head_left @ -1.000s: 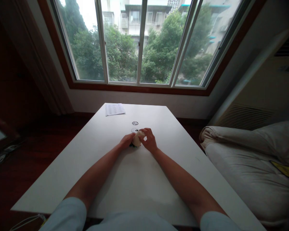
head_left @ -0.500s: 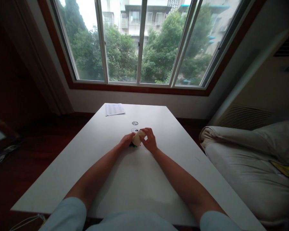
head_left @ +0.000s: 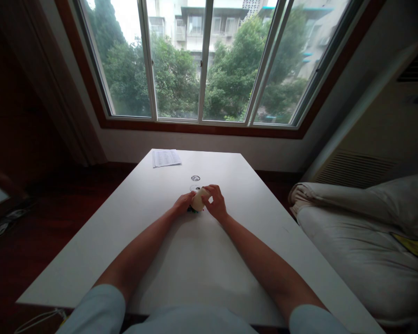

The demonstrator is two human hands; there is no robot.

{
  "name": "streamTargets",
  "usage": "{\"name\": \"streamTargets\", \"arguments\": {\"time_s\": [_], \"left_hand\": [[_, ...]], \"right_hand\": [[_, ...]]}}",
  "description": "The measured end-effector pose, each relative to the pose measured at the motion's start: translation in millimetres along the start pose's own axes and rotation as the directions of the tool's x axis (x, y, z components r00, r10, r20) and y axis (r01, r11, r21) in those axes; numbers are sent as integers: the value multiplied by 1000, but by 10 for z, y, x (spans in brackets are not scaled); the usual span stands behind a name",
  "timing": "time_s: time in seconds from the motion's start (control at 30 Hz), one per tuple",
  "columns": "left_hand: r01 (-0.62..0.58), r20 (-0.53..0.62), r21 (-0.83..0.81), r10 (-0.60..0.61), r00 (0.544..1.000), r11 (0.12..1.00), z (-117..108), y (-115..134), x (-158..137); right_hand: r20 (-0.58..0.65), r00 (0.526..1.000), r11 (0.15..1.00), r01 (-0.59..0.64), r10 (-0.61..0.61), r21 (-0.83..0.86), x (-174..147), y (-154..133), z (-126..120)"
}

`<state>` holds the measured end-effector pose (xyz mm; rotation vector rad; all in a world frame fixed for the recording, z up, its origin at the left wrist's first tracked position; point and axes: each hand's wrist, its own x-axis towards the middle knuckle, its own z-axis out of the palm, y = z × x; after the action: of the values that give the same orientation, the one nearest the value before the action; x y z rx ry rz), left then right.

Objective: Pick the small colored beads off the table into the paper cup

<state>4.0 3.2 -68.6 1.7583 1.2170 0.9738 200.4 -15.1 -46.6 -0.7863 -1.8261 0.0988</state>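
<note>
Between my two hands is a pale cream, rounded object (head_left: 199, 200), tilted above the table; its exact kind I cannot make out. My left hand (head_left: 184, 203) is closed on its left side. From the right and above, my right hand (head_left: 216, 202) grips it with thumb and fingers. Under the object lie small dark, green and red bits (head_left: 194, 210), partly hidden by it and by my left hand. Just beyond my hands is a round, clear-looking piece (head_left: 194, 188) with a dark spot, and farther off lies a dark-rimmed ring shape (head_left: 195, 178).
The white table (head_left: 153, 278) stretches toward the window (head_left: 202, 69). Printed sheets of paper (head_left: 166, 158) lie at its far left corner. A sofa or bed with a pale cover (head_left: 351, 246) stands along the right side. Cables (head_left: 10, 218) lie on the floor at left.
</note>
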Motion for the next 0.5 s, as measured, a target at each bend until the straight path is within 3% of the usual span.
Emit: {"name": "streamTargets", "arguments": {"time_s": [0.23,0.37,0.5], "left_hand": [[-16,45,-40,18,999,999,-9,-5,-1],[-12,61,-47,15,998,999,-10,-35,0],[-59,86,58,54,995,997,-16,-52,13]], "right_hand": [[-51,997,998,-59,59,9,-7,55,18],[-106,980,984,-163,170,72,-12,129,58],[-127,945,950,-287,302,120,-20,238,80]]}}
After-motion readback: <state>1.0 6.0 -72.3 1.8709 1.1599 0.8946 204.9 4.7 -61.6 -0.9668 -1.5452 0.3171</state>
